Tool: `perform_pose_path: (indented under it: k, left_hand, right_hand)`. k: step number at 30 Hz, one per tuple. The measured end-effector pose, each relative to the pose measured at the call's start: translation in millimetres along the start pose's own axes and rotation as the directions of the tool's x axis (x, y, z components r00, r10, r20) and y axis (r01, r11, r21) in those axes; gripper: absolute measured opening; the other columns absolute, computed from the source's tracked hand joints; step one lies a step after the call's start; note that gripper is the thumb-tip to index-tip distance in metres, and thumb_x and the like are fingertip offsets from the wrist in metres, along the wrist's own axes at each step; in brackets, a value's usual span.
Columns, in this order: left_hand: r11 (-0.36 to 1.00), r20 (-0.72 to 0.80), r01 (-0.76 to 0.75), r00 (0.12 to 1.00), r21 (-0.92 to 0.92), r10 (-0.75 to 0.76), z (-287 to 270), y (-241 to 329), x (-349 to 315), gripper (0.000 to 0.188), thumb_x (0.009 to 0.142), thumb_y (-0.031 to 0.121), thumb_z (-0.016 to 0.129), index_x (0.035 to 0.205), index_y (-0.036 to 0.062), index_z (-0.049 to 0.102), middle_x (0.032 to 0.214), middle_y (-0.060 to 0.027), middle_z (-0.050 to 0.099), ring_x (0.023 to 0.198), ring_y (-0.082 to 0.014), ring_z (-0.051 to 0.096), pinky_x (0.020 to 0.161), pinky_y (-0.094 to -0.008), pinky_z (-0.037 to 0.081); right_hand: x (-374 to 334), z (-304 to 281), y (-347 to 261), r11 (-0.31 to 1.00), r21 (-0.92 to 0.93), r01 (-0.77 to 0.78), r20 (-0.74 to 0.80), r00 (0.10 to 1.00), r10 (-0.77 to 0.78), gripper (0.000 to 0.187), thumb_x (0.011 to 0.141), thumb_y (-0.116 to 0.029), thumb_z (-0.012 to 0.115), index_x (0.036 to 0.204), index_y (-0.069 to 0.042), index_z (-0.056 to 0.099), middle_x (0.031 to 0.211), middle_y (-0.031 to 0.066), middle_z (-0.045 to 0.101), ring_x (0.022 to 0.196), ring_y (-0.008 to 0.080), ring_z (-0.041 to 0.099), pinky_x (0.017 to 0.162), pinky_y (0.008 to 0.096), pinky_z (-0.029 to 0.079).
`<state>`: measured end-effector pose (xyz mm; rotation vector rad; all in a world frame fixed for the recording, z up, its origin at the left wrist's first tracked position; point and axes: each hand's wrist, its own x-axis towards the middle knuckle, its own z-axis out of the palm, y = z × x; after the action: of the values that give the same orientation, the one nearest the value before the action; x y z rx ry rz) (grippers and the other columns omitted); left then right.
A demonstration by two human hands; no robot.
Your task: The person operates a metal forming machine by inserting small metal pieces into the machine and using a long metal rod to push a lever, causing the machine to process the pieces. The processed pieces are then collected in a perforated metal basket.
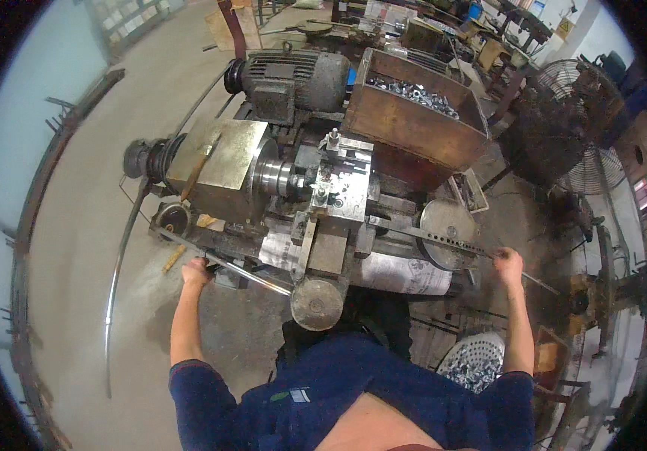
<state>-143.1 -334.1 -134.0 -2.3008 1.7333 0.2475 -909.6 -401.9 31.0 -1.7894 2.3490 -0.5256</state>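
In front of me stands a small lathe with a bright metal tool block (350, 180) beside its round chuck (267, 169). My right hand (509, 267) is closed round the outer end of a flat lever bar with a row of holes (444, 239), which reaches to the middle of the machine. At the left, my left hand (196, 272) is closed at the machine's front, just below a shiny metal rod (248, 276). What its fingers grip is mostly hidden. A round metal disc (316, 304) sits at the rod's near end, close to my body.
Behind the lathe are an electric motor (293, 79) and a wooden box (414, 124) holding small metal parts. A perforated basket (474, 362) with more parts stands by my right arm. A large fan (568, 113) is at the far right. A wooden-handled tool (199, 169) lies on the headstock cover (233, 143).
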Motion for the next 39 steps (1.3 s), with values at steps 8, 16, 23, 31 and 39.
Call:
perform_pose_path:
  k: [8, 16, 23, 31, 39]
  left_hand:
    - [0.335, -0.111, -0.003, 0.946, -0.942, -0.303, -37.1, -29.2, -24.2, 0.038, 0.084, 0.024, 0.056, 0.106, -0.0062, 0.054, 0.071, -0.0123, 0.060, 0.050, -0.0150, 0.055, 0.045, -0.0259, 0.046]
    - [0.052, 0.103, 0.140, 0.894, -0.989, -0.436, -99.3, 16.0, -30.8, 0.044, 0.081, 0.033, 0.059, 0.101, -0.0055, 0.053, 0.070, -0.0155, 0.061, 0.049, -0.0174, 0.058, 0.046, -0.0269, 0.050]
    - [0.114, -0.139, -0.083, 0.725, -0.990, -0.675, -83.7, 56.1, -15.8, 0.018, 0.076, 0.010, 0.054, 0.087, -0.0034, 0.049, 0.061, -0.0118, 0.057, 0.051, -0.0197, 0.057, 0.042, -0.0302, 0.042]
    - [0.102, -0.210, -0.190, 0.721, -0.976, -0.660, -80.1, 53.5, -15.8, 0.022, 0.075, 0.007, 0.051, 0.092, -0.0044, 0.044, 0.066, -0.0118, 0.054, 0.047, -0.0217, 0.055, 0.041, -0.0331, 0.046]
    - [0.121, -0.152, -0.096, 0.767, -0.988, -0.623, -63.0, 29.8, -2.5, 0.020, 0.075, 0.008, 0.053, 0.090, -0.0041, 0.048, 0.067, -0.0098, 0.054, 0.047, -0.0207, 0.054, 0.040, -0.0308, 0.044]
  right_hand:
    - [13.2, 23.1, 159.2, 0.837, -0.537, -0.108, 0.039, 0.988, 0.152, 0.042, 0.067, -0.020, 0.057, 0.108, -0.010, 0.057, 0.098, 0.0177, 0.059, 0.094, 0.0328, 0.055, 0.083, 0.0399, 0.043]
    - [-47.3, 25.6, 141.7, 0.843, -0.524, -0.122, -0.067, 0.992, 0.102, 0.027, 0.062, -0.022, 0.058, 0.082, -0.004, 0.057, 0.078, 0.0159, 0.060, 0.074, 0.0324, 0.058, 0.068, 0.0413, 0.046]
    - [-177.3, 39.6, 82.0, 0.924, -0.321, -0.206, -0.008, 0.977, 0.215, 0.036, 0.059, -0.025, 0.060, 0.090, -0.009, 0.063, 0.074, 0.0182, 0.060, 0.071, 0.0357, 0.058, 0.063, 0.0439, 0.047]
    - [-199.9, 41.6, 38.1, 0.921, -0.025, -0.390, 0.099, 0.915, 0.390, 0.026, 0.062, -0.026, 0.056, 0.078, -0.006, 0.061, 0.070, 0.0187, 0.059, 0.068, 0.0375, 0.057, 0.063, 0.0430, 0.044]
    - [-199.3, 43.9, 40.4, 0.938, -0.062, -0.340, 0.084, 0.935, 0.345, 0.031, 0.061, -0.027, 0.058, 0.084, -0.006, 0.059, 0.070, 0.0196, 0.058, 0.066, 0.0382, 0.056, 0.060, 0.0457, 0.044]
